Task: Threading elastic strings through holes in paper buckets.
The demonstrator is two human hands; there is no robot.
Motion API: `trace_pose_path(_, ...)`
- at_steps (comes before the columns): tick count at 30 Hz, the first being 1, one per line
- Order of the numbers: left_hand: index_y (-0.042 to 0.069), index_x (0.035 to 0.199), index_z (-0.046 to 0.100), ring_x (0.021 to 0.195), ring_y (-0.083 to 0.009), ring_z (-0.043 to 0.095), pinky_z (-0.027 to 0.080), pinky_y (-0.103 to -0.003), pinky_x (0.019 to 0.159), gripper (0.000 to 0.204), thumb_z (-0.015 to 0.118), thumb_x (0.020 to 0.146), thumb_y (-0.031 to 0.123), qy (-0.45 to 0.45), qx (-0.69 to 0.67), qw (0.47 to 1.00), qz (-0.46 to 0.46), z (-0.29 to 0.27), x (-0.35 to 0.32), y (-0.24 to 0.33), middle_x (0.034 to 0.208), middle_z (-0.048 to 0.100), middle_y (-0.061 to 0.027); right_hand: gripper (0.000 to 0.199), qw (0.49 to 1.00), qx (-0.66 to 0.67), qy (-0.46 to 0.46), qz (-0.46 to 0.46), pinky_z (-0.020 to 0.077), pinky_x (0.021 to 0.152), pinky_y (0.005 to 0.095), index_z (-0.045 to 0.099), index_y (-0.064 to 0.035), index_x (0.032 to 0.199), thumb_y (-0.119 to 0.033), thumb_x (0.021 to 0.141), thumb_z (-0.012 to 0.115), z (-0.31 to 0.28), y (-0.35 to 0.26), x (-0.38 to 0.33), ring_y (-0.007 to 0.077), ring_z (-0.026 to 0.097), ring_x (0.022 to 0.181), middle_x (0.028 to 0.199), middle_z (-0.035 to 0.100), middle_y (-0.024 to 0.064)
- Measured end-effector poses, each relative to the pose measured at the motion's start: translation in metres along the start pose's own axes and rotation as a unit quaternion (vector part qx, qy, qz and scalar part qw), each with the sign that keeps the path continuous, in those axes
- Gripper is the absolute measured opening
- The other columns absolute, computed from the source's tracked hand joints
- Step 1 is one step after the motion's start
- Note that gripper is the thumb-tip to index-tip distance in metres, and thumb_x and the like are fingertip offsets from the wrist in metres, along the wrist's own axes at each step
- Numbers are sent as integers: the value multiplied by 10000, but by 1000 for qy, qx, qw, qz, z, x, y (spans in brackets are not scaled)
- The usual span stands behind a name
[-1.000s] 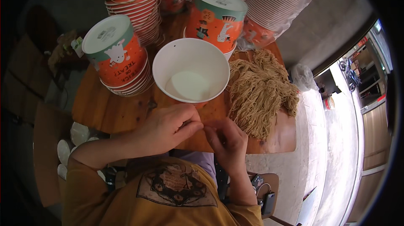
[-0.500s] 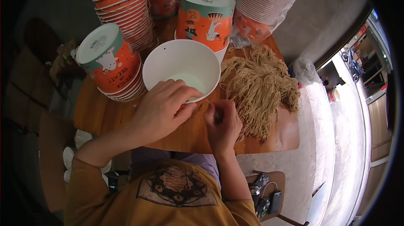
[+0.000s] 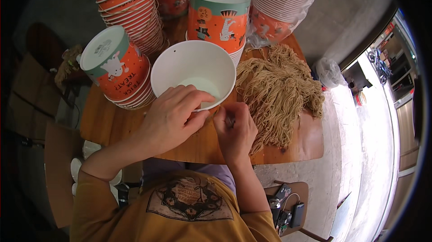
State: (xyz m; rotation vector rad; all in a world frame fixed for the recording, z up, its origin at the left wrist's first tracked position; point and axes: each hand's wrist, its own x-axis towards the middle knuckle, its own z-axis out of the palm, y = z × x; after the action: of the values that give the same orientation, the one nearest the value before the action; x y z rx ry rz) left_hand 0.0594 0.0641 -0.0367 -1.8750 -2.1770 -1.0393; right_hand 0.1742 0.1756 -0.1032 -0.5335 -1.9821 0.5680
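A white-lined paper bucket (image 3: 193, 64) stands mouth up in front of me, with a small hole near its far rim. My left hand (image 3: 173, 111) is closed over the near rim, fingers inside and thumb outside. Just right of that, my right hand (image 3: 236, 129) is pinched close to the rim on what looks like a thin tan cord, mostly hidden by the fingers. Beside my right hand lies a big heap of tan cords (image 3: 281, 93).
Upside-down orange buckets stand in a left stack (image 3: 119, 68), a middle stack (image 3: 219, 17) and a taller corded stack (image 3: 128, 8). Plastic-wrapped bucket stacks (image 3: 288, 3) line the back. The wooden table (image 3: 180, 147) ends before my lap. A stool (image 3: 299, 197) holds a phone.
My right hand has shifted slightly left and up, closer to the bucket's rim. My left hand keeps its hold on the bucket. The whole view has shifted a little.
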Motion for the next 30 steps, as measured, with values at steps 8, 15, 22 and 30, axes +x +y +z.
trace_pose_path(8, 56, 1120, 600, 766, -257, 620, 490, -333, 713, 205, 572, 924, 110, -72, -90, 990, -77, -16, 23, -4, 876, 635, -93, 202, 1000, 4, -4, -7, 491, 515, 331, 526, -61, 880, -36, 784, 702, 3, 0, 1, 227, 606, 597, 735, 579, 59)
trace_pose_path(15, 43, 1039, 597, 737, -144, 585, 477, -294, 692, 140, 564, 933, 128, -260, -196, 939, -105, -9, 51, -28, 828, 634, -63, 198, 1000, 2, -12, 6, 491, 524, 338, 528, -64, 886, -38, 789, 700, 2, -3, 2, 233, 604, 596, 732, 581, 65)
trace_pose_path(22, 31, 963, 518, 760, -224, 583, 470, -336, 708, 114, 540, 948, 142, -305, -140, 930, -147, -11, 54, -19, 845, 598, -96, 152, 995, 63, -54, 53, 485, 530, 310, 558, -63, 931, -67, 843, 681, -6, -3, 3, 205, 586, 569, 728, 586, 64)
trace_pose_path(30, 32, 951, 476, 798, -312, 566, 461, -367, 731, 76, 518, 943, 95, -119, -93, 987, -51, -14, 45, -21, 861, 562, -119, 105, 983, 134, -16, 127, 458, 547, 256, 602, -52, 1000, -95, 908, 626, -16, 5, 9, 131, 556, 557, 706, 596, 50)
